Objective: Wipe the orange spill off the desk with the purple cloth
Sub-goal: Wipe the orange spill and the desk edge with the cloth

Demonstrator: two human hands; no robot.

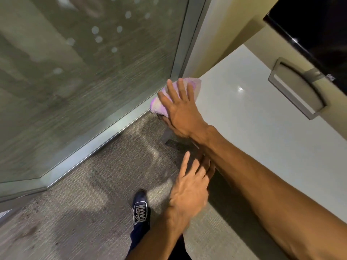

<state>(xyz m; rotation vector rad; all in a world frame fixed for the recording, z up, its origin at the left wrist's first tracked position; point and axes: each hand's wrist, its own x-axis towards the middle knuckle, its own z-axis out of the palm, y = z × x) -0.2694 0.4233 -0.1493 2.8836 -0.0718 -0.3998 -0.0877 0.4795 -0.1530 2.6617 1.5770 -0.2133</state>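
Note:
The purple cloth (189, 85) lies at the far left corner of the white desk (253, 128), hanging partly over the edge. My right hand (180, 111) presses flat on it with fingers spread, the arm reaching across the desk. My left hand (191, 186) hovers open beside the desk's near edge, below the right forearm, holding nothing. No orange spill shows on the visible desk surface; anything under the cloth is hidden.
A monitor (315, 34) with its flat grey stand (298, 89) sits at the back right of the desk. A frosted glass wall (84, 72) with a metal frame stands left. My dark shoe (139, 207) is on the grey carpet below.

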